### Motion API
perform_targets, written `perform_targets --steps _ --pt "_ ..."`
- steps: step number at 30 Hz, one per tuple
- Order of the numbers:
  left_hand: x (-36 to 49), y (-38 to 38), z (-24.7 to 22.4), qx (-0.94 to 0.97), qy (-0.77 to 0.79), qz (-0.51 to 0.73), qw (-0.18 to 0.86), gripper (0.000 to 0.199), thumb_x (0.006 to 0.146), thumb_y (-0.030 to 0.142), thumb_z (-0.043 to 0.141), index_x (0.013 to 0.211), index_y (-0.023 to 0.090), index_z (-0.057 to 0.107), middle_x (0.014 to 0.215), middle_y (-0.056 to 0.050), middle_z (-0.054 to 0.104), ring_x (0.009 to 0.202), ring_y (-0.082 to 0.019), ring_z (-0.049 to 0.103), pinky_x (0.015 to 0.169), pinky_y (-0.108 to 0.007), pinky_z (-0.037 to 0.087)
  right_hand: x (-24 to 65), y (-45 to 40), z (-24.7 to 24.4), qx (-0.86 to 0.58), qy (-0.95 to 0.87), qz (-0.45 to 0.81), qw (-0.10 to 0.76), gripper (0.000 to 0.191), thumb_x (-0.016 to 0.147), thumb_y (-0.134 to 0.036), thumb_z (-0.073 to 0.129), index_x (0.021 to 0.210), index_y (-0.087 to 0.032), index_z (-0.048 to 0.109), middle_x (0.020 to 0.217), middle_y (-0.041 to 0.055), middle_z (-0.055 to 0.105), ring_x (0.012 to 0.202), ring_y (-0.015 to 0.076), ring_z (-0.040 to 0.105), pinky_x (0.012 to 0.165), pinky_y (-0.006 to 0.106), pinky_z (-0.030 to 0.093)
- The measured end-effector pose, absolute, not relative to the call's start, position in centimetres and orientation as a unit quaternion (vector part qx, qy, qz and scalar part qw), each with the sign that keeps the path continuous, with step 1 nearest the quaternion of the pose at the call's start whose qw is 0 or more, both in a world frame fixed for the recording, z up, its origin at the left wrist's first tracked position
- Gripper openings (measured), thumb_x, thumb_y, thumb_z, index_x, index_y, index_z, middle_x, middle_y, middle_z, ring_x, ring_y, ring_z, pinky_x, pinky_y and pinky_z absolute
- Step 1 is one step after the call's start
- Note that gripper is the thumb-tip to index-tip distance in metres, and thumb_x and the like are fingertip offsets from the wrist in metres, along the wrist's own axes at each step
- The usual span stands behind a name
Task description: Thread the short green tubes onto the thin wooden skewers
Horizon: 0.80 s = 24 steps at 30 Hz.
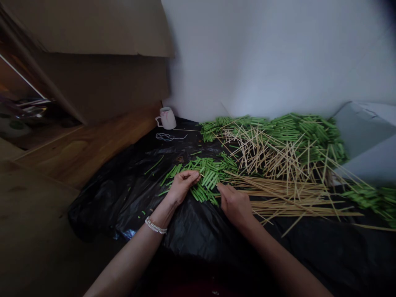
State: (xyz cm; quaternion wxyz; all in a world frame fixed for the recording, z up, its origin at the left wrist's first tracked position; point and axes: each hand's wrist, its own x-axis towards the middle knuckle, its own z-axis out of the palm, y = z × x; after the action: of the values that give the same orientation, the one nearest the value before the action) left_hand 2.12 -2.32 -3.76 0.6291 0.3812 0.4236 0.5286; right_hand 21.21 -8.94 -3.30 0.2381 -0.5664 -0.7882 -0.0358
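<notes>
Green stems [210, 180] between both grips [184, 183] [236, 204]

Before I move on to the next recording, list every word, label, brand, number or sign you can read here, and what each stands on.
No readable text anywhere in this view.
Mug: reddish marks, too small and blurred to tell whether they are lettering or a pattern.
Brown panel: no print visible.
Black plastic: no print visible.
</notes>
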Motion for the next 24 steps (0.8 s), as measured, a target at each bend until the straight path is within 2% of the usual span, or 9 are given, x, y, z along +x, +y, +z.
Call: perform_targets --steps 8,17,24 --pt "2.27 -2.52 -3.73 0.405 0.421 0.513 0.629 0.029 0.059 0.037 0.085 0.075 0.015 0.074 0.071 -0.002 0.069 0.068 -0.011 0.060 0.072 -0.023 0.048 21.15 -8.96 -3.79 -0.572 -0.783 -0.011 0.247 0.034 0.092 -0.017 0.037 0.114 -0.019 0.063 0.092 0.0052 0.071 0.076 0.0160 0.065 0.063 0.024 0.042" --pt "2.25 -2.63 -3.62 0.451 0.432 0.495 0.604 0.029 0.063 0.039 0.082 0.074 0.014 0.074 0.070 -0.002 0.068 0.066 -0.012 0.058 0.071 -0.025 0.045 21.17 -8.69 -4.26 -0.561 -0.777 0.059 0.280 0.030 0.090 -0.016 0.038 0.106 -0.020 0.064 0.099 0.0060 0.071 0.090 0.0162 0.065 0.078 0.024 0.045" --pt "2.32 -2.73 -3.53 0.480 0.438 0.493 0.578 0.027 0.065 0.040 0.079 0.073 0.015 0.074 0.066 -0.002 0.065 0.062 -0.012 0.053 0.065 -0.024 0.042 21.00 -8.52 -4.11 -0.554 -0.777 0.064 0.292 0.029 0.090 -0.015 0.039 0.104 -0.021 0.064 0.097 0.0051 0.071 0.088 0.0154 0.065 0.075 0.023 0.045"
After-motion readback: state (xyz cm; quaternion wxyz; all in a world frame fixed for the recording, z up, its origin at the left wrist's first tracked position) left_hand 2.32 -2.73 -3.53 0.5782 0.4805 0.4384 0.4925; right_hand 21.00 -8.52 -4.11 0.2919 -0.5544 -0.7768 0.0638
